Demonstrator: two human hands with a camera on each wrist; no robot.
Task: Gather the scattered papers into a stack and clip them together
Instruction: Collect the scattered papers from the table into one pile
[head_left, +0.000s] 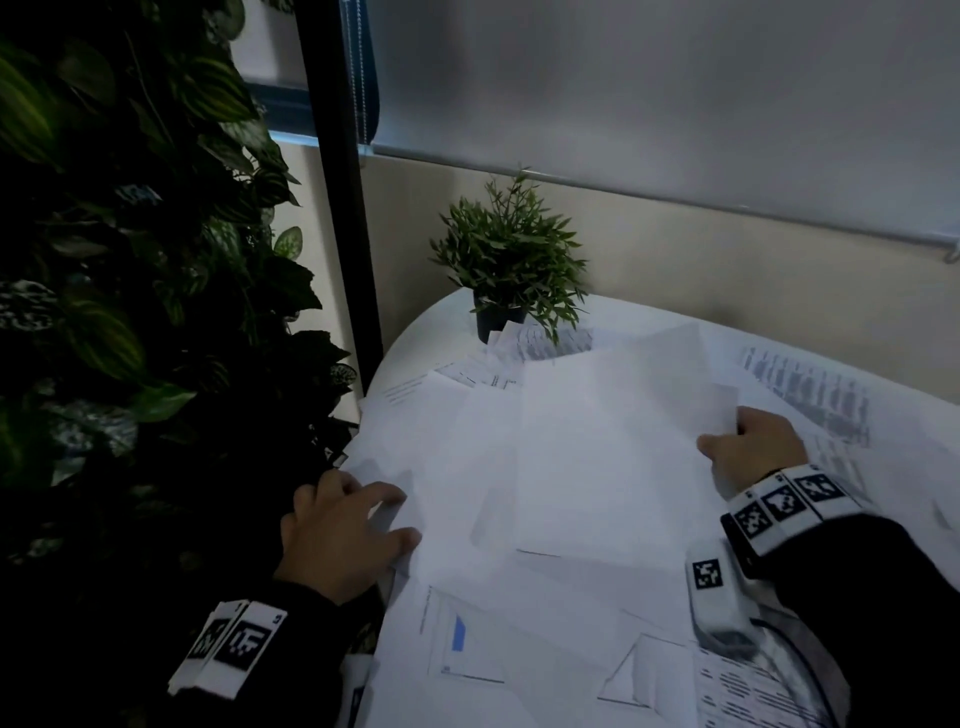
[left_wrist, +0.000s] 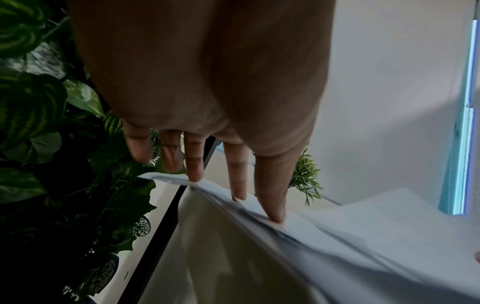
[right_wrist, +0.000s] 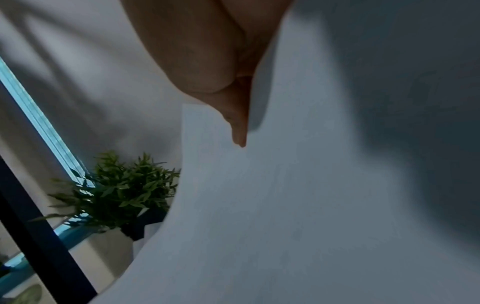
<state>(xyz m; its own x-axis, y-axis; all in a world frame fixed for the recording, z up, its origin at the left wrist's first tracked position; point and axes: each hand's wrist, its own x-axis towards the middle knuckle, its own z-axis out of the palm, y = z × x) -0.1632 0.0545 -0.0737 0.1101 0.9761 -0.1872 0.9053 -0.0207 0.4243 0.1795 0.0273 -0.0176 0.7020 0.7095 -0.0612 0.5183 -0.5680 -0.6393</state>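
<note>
White table covered with loose papers, spread between and around both hands. Left hand lies at the pile's left edge, fingers straight and spread, tips on the sheets. Right hand pinches the right edge of some sheets, thumb on top. Potted plant beyond both hands.

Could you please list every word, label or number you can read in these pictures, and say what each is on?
No text can be read anywhere.
Printed sheet at far right: grey lines of text, too blurred.
Chart sheet with a blue bar: faint text along its edge, too small.
Sheet at near right: dark lines, blurred.
Wristband tags: black and white code squares, with tiny unreadable digits.
</note>
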